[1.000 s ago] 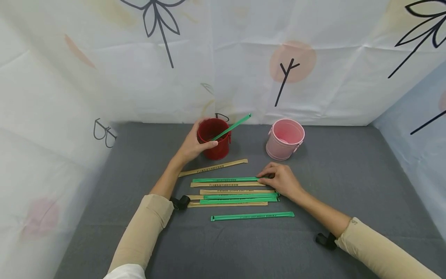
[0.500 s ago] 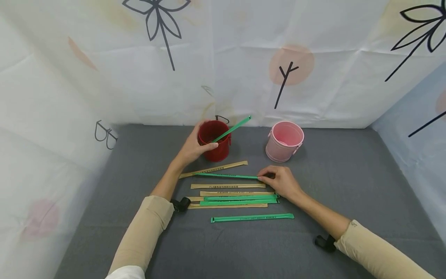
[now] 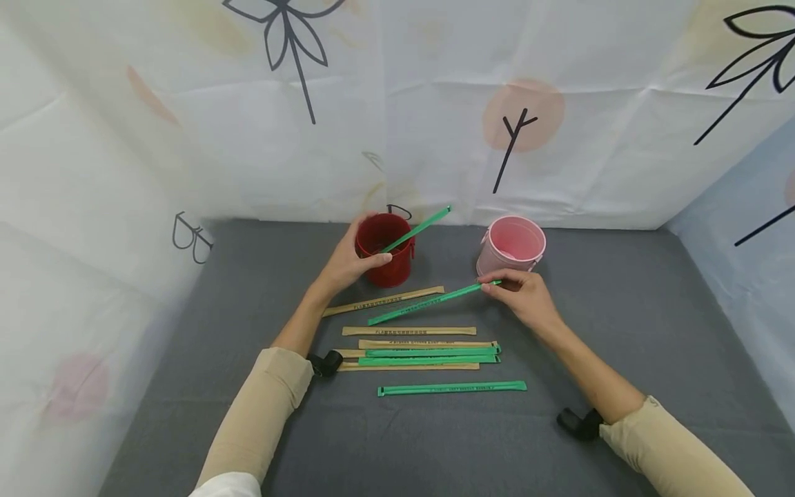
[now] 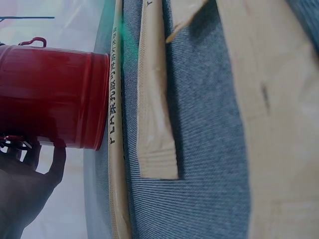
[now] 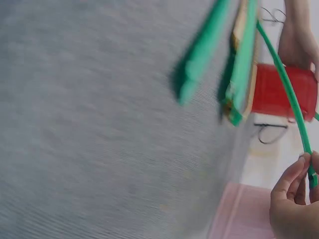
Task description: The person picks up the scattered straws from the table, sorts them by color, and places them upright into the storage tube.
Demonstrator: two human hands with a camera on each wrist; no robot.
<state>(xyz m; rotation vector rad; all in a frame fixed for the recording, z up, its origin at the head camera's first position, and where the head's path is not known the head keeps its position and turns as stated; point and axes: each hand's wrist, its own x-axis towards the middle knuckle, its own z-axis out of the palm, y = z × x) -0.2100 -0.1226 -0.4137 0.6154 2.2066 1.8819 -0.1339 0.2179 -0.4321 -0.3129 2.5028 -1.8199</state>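
Observation:
My left hand (image 3: 348, 262) grips the side of a red bucket (image 3: 386, 270), its thumb across the front near the rim. One green paper-wrapped straw (image 3: 428, 228) leans out of that bucket to the right. Between thumb and fingers, my right hand (image 3: 524, 293) pinches the right end of another green wrapped straw (image 3: 428, 304), which slants above the table, left end lower. Right behind this hand stands a pink bucket (image 3: 513, 241). In the left wrist view, fingers touch the red bucket (image 4: 50, 99). The right wrist view shows the pinched straw (image 5: 289, 89) in front of the red bucket.
Tan wrapped straws (image 3: 410, 331) and green ones (image 3: 428, 360) lie in rows on the grey cloth (image 3: 298, 442). A tan straw (image 3: 384, 300) lies askew before the red bucket. One green straw (image 3: 452, 388) lies nearest. A white patterned curtain (image 3: 428, 138) hangs behind.
My right hand has picked a green straw off the row and raised it, moving up and right toward the pink bucket. The left hand stays on the red bucket.

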